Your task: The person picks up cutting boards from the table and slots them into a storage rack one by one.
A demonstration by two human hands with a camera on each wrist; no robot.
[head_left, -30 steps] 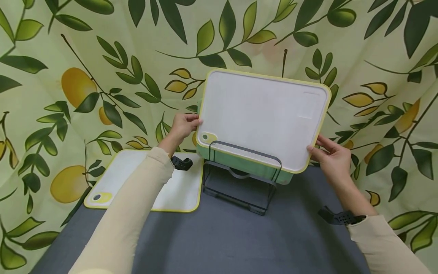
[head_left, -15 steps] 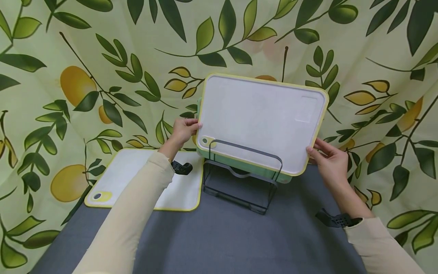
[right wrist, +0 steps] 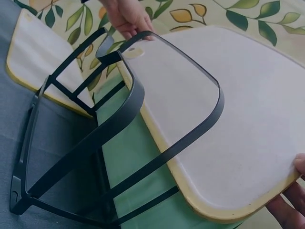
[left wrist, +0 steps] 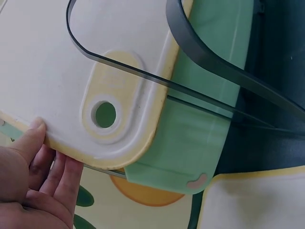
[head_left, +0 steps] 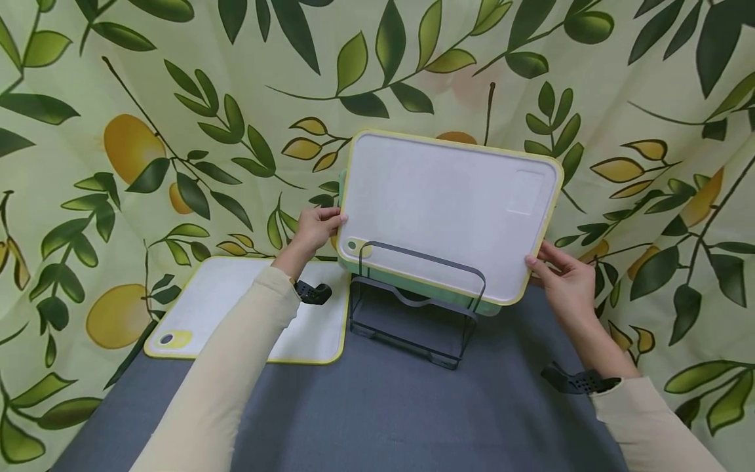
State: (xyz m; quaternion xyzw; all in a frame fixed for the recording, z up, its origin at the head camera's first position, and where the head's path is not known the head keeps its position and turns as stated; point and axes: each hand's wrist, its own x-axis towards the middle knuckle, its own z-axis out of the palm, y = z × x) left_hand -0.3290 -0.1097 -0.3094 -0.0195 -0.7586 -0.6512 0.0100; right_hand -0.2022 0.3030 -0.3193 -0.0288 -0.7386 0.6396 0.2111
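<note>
A white cutting board with a yellow rim stands upright and slightly tilted behind the front loop of a black wire rack. My left hand pinches its left edge, thumb on the white face. On the opposite side my right hand grips the lower right edge, thumb in front and fingers behind. Directly behind this board a green board stands in the rack, mostly hidden by the white one. In the left wrist view the yellow hole tab sits at the board's corner, close to the rack's wire.
A second white board with a yellow rim lies flat on the grey tabletop, left of the rack and partly under the left forearm. A leaf-and-fruit patterned cloth hangs close behind the rack.
The white cutting board has sunk a little lower into the rack, covering more of the green board. Both hands have moved with it, the right one slightly down and left.
</note>
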